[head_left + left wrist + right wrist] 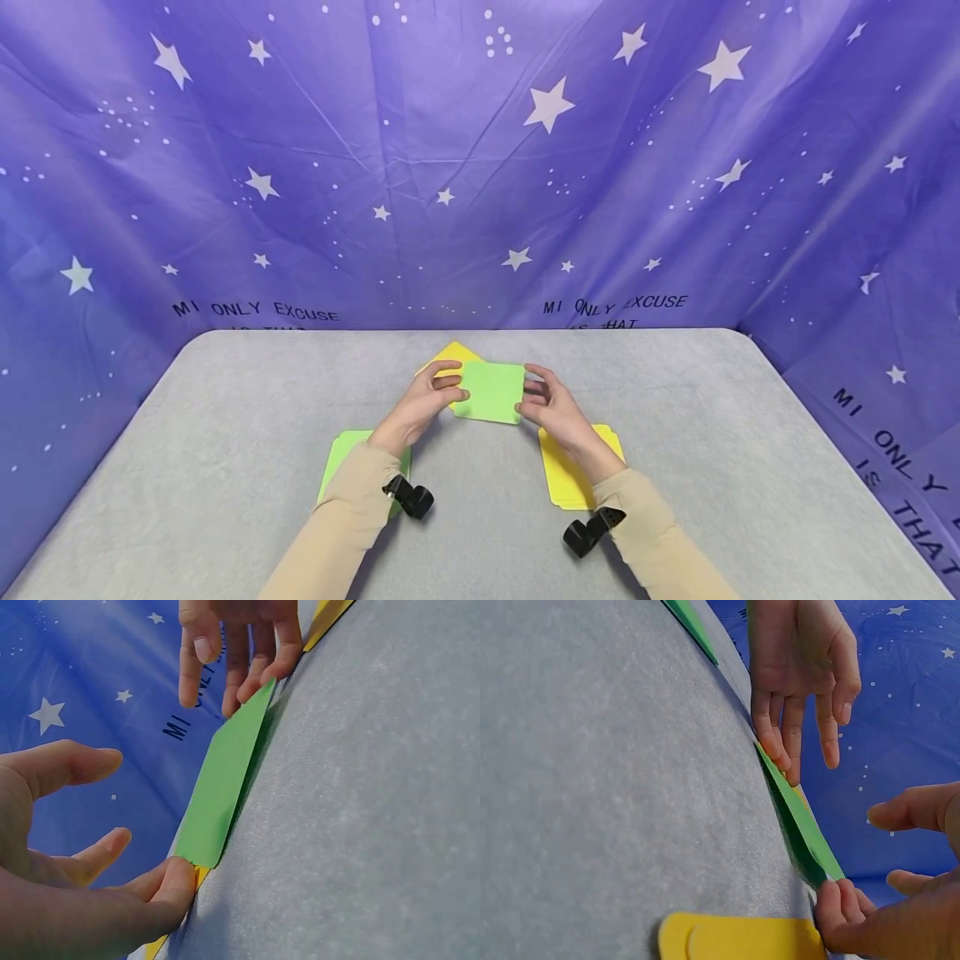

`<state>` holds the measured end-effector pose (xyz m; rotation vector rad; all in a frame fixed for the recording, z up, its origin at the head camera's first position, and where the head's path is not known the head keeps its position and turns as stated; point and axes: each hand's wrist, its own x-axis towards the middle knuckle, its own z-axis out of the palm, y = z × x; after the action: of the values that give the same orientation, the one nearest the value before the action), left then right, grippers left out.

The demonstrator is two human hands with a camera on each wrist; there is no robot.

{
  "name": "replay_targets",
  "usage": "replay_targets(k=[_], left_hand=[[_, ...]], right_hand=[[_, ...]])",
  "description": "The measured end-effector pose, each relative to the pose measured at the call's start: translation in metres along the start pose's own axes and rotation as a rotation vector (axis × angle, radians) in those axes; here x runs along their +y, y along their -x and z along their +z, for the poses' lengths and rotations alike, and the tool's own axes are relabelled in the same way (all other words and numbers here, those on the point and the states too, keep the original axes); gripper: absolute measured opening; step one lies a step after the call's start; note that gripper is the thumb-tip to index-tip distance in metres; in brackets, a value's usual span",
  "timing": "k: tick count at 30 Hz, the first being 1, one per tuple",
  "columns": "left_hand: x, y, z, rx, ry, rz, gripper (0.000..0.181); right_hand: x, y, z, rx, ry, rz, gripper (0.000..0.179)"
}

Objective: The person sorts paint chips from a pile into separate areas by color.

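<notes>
A light green card [490, 392] with rounded corners lies level between my two hands, overlapping the yellow card [459, 352] behind it. My left hand [427, 396] touches its left end with the lower fingertips. My right hand [551, 404] does the same at its right end. In the left wrist view, the green card [225, 780] tilts and shades the table below one edge. Both wrist views show thumb and index finger spread away from the card. Whether it rests on the yellow card or hangs just above is hard to tell.
A pile of green cards [348, 446] lies under my left forearm. Beneath my right wrist is a pile of yellow cards [566, 475]. The grey table [480, 533] ends at a purple star-printed curtain [480, 150]. A black camera sits on each wrist.
</notes>
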<state>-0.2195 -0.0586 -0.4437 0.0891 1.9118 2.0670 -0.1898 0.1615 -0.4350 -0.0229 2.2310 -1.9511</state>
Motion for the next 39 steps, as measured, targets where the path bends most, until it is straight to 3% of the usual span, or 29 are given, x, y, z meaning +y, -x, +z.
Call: replay_targets(k=[11, 18, 24, 31, 39], left_hand=[[-0.005, 0.012, 0.002, 0.054, 0.072, 0.059, 0.056], [-0.010, 0.018, 0.002, 0.091, 0.050, 0.099, 0.058], [-0.013, 0.024, 0.002, 0.110, 0.018, 0.088, 0.062], [-0.017, 0.032, -0.001, 0.083, 0.002, 0.107, 0.070], [-0.020, 0.043, -0.010, -0.013, 0.018, 0.107, 0.074]], right_hand=[[0.002, 0.000, 0.000, 0.096, -0.023, -0.044, 0.066], [0.006, 0.006, 0.000, 0.064, -0.011, -0.047, 0.063], [0.008, 0.010, 0.002, 0.048, -0.009, -0.038, 0.063], [0.008, 0.015, 0.006, 0.024, -0.045, -0.025, 0.067], [0.006, 0.020, 0.009, -0.012, -0.061, -0.028, 0.067]])
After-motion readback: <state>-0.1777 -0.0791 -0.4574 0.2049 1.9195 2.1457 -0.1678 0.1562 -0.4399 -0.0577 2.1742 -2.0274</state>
